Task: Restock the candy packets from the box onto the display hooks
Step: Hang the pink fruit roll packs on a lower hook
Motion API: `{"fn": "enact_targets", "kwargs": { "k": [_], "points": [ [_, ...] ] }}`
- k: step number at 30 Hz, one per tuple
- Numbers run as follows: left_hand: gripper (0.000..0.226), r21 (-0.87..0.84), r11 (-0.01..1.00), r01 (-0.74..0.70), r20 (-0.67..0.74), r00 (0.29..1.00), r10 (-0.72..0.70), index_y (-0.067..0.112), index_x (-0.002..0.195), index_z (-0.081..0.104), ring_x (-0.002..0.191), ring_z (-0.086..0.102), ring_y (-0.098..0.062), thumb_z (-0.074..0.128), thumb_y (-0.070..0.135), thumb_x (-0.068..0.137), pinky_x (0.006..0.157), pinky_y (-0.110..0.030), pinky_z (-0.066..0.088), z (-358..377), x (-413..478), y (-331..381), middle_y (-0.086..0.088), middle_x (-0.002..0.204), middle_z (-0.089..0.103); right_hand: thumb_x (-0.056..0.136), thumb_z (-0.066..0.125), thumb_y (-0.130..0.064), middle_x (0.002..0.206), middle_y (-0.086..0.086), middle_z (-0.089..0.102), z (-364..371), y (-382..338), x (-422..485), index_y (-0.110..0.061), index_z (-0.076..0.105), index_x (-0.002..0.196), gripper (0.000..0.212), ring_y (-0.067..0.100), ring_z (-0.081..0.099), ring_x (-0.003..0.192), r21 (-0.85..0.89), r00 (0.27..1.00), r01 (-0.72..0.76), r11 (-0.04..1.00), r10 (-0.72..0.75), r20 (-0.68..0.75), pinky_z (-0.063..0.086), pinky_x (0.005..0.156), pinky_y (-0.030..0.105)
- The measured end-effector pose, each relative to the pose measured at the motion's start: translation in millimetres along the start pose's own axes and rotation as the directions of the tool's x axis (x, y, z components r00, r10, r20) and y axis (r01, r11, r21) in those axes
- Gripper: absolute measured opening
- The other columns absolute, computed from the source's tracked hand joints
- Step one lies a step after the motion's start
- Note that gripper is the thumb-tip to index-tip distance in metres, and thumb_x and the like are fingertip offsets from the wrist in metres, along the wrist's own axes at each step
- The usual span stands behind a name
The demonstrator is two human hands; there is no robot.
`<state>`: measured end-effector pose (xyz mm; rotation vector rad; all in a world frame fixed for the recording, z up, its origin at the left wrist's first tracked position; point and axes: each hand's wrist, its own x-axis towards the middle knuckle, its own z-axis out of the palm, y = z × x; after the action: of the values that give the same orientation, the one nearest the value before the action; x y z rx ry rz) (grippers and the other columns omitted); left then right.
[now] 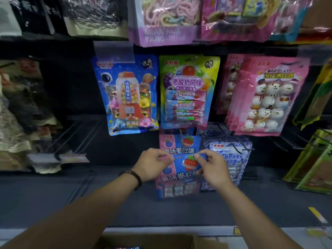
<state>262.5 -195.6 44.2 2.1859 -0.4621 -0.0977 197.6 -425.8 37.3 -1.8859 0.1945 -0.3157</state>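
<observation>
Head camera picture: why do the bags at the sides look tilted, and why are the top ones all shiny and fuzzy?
In the head view, the wide-angle lens makes the green bags at the right edge lean. Store light glares off the plastic of the pink marshmallow bag up top, which is also blurred. The dark bags at the left are shadowy and smeared. The strawberry packet in the middle is clearer.

You're holding a blue-and-pink candy packet upright by its top, overlapping a matching hung packet, box sitting below.
</observation>
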Motion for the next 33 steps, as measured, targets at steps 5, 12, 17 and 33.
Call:
{"fn": "enact_targets", "kwargs": {
  "k": [5,12,17,33],
  "points": [
    [0.014,-0.031,0.998,0.057,-0.058,0.997,-0.059,0.031,0.087,0.082,0.091,0.069,0.002,0.074,0.04,0.095,0.081,-0.014,0.049,14,24,9,0.014,0.097,0.078,0.101,0.071,-0.032,0.079,-0.006,0.075,0,4,19,-0.038,0.071,0.081,0.021,0.03,0.073,0.072,-0.017,0.994,0.0,1.0,-0.002,-0.111,0.062,0.072,0.054],
    [0.015,-0.076,0.996,0.057,-0.081,0.995,-0.063,0.03,0.08,0.082,0.089,0.075,-0.007,0.075,0.034,0.093,0.082,-0.024,0.059,18,41,7,0.012,0.087,0.08,0.099,0.072,-0.038,0.079,-0.004,0.077,3,8,30,-0.028,0.071,0.08,0.021,0.028,0.076,0.074,-0.005,0.984,-0.085,0.996,0.083,-0.159,0.063,0.075,0.054],
    [0.018,-0.038,0.992,0.118,-0.132,0.984,-0.122,0.028,0.081,0.081,0.087,0.072,-0.008,0.075,0.039,0.093,0.076,-0.021,0.054,23,49,3,0.012,0.091,0.078,0.101,0.071,-0.033,0.073,0.002,0.077,9,8,33,-0.025,0.073,0.085,0.018,0.03,0.076,0.069,0.036,0.98,-0.124,0.992,0.128,-0.152,0.064,0.069,0.054],
    [0.029,-0.028,0.972,0.233,-0.269,0.935,-0.232,0.029,0.072,0.074,0.073,0.071,-0.013,0.071,0.049,0.093,0.059,-0.022,0.055,28,86,11,0.009,0.079,0.075,0.102,0.065,-0.033,0.13,-0.004,0.073,22,16,40,-0.028,0.059,0.143,0.042,0.019,0.071,0.11,-0.081,0.985,-0.141,0.987,0.131,-0.114,0.054,0.102,0.042]
  ]
}}
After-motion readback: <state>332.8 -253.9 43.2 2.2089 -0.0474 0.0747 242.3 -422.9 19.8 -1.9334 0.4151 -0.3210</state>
